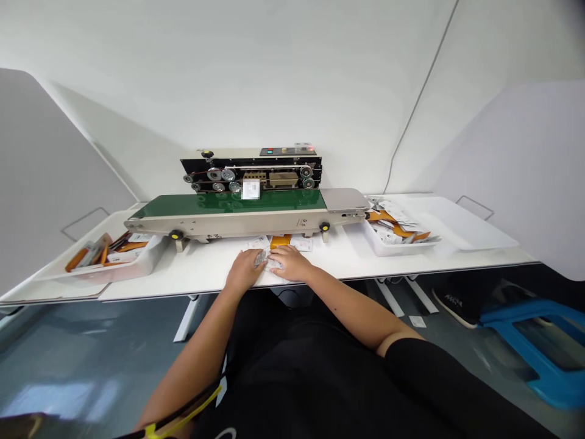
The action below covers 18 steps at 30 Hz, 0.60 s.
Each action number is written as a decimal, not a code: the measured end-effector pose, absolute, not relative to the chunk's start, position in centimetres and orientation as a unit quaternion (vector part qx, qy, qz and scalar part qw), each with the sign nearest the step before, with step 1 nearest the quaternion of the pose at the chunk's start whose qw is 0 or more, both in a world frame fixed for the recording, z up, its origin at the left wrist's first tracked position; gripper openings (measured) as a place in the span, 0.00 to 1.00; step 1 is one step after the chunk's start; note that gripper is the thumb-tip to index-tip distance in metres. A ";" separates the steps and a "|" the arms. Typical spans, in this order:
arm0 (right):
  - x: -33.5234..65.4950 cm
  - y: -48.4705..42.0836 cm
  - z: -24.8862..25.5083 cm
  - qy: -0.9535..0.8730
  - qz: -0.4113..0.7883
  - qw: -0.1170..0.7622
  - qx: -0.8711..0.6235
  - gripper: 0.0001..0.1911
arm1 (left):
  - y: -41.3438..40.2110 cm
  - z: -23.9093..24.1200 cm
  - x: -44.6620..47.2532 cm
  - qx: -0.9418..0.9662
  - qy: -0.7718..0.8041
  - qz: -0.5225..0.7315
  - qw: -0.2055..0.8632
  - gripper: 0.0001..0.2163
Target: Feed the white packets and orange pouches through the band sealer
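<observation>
My left hand (244, 270) and my right hand (292, 263) rest together on the white table (201, 271), just in front of a band sealer machine (249, 210). Between them they hold a small clear packet (264, 259) with a white label; the fingers of both hands close on it. More small packets (286, 242), white and orange, lie on the table under the machine's front edge, just beyond my hands. The machine has a green conveyor belt (237, 203) and a black roller head behind it.
A white tray (109, 259) with orange and white packets sits at the left end of the table. Another white tray (397, 235) of packets stands right of the machine, a larger white tray (461, 225) beside it. A blue crate (539, 350) is on the floor at right.
</observation>
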State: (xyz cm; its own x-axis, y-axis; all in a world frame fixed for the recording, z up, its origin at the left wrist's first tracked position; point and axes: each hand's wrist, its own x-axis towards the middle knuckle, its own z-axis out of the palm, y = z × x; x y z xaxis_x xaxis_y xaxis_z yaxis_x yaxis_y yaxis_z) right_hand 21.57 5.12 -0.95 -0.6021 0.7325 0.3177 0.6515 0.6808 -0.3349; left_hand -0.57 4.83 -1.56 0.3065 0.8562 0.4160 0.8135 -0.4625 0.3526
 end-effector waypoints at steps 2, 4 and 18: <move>21.6 5.2 -1.0 -0.886 0.088 0.223 -0.397 0.25 | 4.8 -1.6 -0.7 0.808 0.513 0.288 0.030 0.16; 21.6 5.2 -1.1 -0.882 0.090 0.223 -0.406 0.26 | 4.8 -1.7 -0.8 0.811 0.505 0.294 0.027 0.16; 21.6 5.3 -1.4 -0.866 0.103 0.210 -0.442 0.27 | 4.8 -0.6 -2.1 0.836 0.445 0.293 0.129 0.19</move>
